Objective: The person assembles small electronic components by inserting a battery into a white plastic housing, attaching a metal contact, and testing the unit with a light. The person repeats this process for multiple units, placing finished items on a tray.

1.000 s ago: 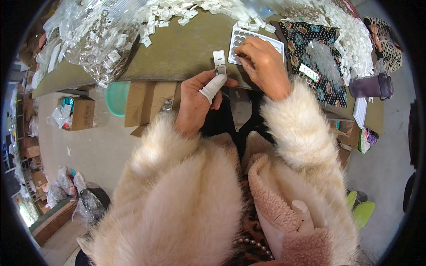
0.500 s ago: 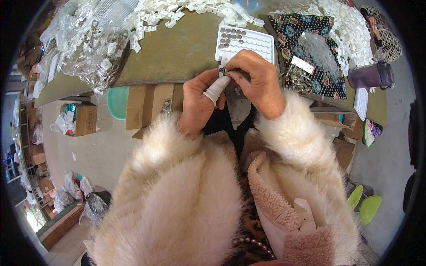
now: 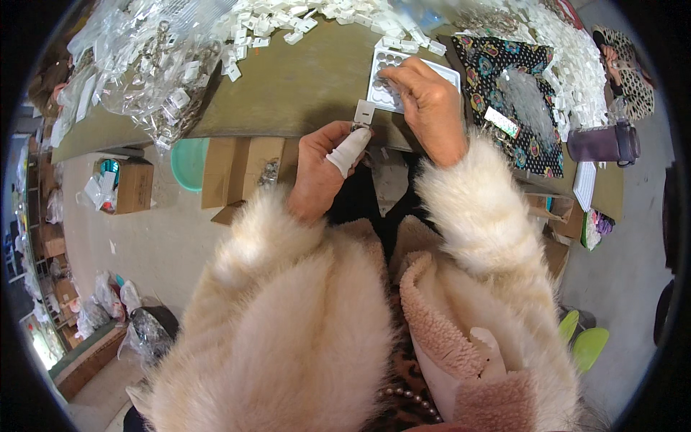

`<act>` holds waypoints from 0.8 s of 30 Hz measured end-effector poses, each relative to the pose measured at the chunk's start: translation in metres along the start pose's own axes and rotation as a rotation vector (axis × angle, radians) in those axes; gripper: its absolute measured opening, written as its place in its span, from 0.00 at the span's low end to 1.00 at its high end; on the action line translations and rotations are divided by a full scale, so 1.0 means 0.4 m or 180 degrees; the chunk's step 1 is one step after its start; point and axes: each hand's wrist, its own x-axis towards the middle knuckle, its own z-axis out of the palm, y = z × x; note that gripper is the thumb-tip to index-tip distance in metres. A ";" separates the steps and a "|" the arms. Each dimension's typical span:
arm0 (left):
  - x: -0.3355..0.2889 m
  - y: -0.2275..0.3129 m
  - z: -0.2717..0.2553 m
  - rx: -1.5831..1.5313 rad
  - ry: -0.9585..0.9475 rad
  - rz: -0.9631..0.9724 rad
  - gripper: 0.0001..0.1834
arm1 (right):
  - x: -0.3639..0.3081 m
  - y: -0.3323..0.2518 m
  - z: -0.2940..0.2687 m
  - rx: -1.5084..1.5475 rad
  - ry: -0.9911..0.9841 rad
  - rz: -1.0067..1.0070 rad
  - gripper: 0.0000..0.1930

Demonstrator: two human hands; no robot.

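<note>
My left hand (image 3: 322, 162) is closed at the table's near edge, pinching a small white plastic case (image 3: 365, 111) that stands up from the fingers. A white finger cot (image 3: 348, 152) covers one of its digits. Farther right, my right hand (image 3: 434, 104) reaches over a white ridged tray (image 3: 451, 75), its fingers bent together among silver button cells (image 3: 389, 59). Whether a cell sits between those fingertips is hidden.
White plastic cases (image 3: 288, 18) lie heaped along the back. Clear bags with metal parts (image 3: 155, 93) spread at the left. On the right are a patterned black cloth (image 3: 471, 61) and a purple container (image 3: 597, 144). Below the table stand an open carton (image 3: 241, 173) and a green basin (image 3: 189, 164).
My right hand has left the case and moved up and right to the button cells in the tray. The left hand keeps the case, which now shows its flat face. The view has shifted slightly.
</note>
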 end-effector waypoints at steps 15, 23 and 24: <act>-0.006 0.019 0.036 -0.0092 -0.0090 0.0040 0.13 | 0.007 0.032 0.001 -0.0310 -0.0243 0.0154 0.05; -0.017 0.038 0.057 -0.0141 -0.0188 0.0004 0.16 | -0.044 -0.015 -0.050 0.1247 -0.0173 0.0536 0.05; -0.015 0.038 0.063 -0.0105 -0.0224 0.0016 0.16 | -0.049 -0.023 -0.058 0.1456 -0.0248 0.0493 0.05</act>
